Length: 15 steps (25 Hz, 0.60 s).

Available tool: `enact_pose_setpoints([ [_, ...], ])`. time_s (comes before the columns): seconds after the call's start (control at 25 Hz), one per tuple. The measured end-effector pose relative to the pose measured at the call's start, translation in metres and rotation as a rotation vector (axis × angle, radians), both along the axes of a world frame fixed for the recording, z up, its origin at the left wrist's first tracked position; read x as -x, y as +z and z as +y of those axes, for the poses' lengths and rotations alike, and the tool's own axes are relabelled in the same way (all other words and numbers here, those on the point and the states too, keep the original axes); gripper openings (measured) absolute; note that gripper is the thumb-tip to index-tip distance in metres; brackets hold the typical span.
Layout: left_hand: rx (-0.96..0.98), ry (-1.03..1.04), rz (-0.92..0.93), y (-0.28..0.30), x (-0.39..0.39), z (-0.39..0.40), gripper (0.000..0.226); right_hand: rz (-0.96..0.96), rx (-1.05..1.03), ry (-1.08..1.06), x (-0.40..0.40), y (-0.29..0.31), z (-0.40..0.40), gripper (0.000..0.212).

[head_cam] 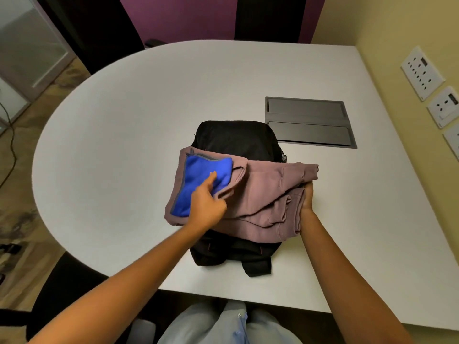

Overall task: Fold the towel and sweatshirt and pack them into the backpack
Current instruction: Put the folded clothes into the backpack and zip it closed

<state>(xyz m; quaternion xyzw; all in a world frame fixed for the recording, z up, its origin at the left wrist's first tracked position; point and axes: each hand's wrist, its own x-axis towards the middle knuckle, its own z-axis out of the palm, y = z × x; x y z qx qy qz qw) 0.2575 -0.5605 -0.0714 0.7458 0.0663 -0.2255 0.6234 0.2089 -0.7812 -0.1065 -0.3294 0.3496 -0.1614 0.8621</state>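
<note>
A black backpack (236, 137) lies flat in the middle of the white table (124, 145). A folded mauve sweatshirt (263, 194) rests across it, with a folded blue towel (201, 180) on the sweatshirt's left part. My left hand (207, 207) lies on the towel's right edge, index finger stretched out over the blue cloth. My right hand (306, 197) is at the sweatshirt's right edge, its fingers tucked under the folds, holding them. The middle of the backpack is hidden under the clothes.
A grey cable-port hatch (310, 122) is set into the table behind and right of the backpack. Wall sockets (422, 73) line the yellow wall at right. A dark chair (74, 281) stands at lower left; my knees show below the table's near edge.
</note>
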Motion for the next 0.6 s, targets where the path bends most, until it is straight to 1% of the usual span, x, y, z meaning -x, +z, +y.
enact_pose_setpoints([
  [0.08,0.213,0.017,0.051,0.021,-0.015,0.019,0.059,0.063,0.035,-0.013,-0.011,-0.001,0.012,0.052],
  [0.12,0.339,0.08,0.105,0.034,-0.027,0.029,0.047,0.103,0.081,0.011,-0.017,-0.003,0.021,0.053],
  [0.16,0.403,0.157,0.177,0.051,-0.037,0.04,0.048,0.232,0.205,0.047,-0.025,-0.007,0.034,0.057],
  [0.2,0.353,0.179,0.165,0.057,-0.048,0.054,0.056,0.376,0.35,0.05,-0.03,-0.008,0.049,0.061],
  [0.24,0.346,0.232,0.167,0.067,-0.053,0.065,0.06,0.483,0.503,0.052,-0.033,-0.005,0.065,0.064],
  [0.28,0.388,0.233,0.148,0.068,-0.06,0.077,0.061,0.536,0.643,0.087,-0.036,-0.005,0.08,0.065],
  [0.36,0.531,0.288,0.223,0.07,-0.068,0.094,0.059,0.556,0.844,0.198,-0.043,-0.003,0.111,0.061],
  [0.44,0.589,0.373,0.267,0.069,-0.072,0.105,0.058,0.57,1.036,0.373,-0.048,-0.018,0.138,0.059],
  [0.52,0.639,0.378,0.265,0.066,-0.073,0.112,0.058,0.651,1.359,0.553,-0.039,-0.043,0.154,0.061],
  [0.6,0.64,0.366,0.256,0.068,-0.07,0.115,0.061,0.681,1.7,0.583,-0.031,-0.061,0.149,0.065],
])
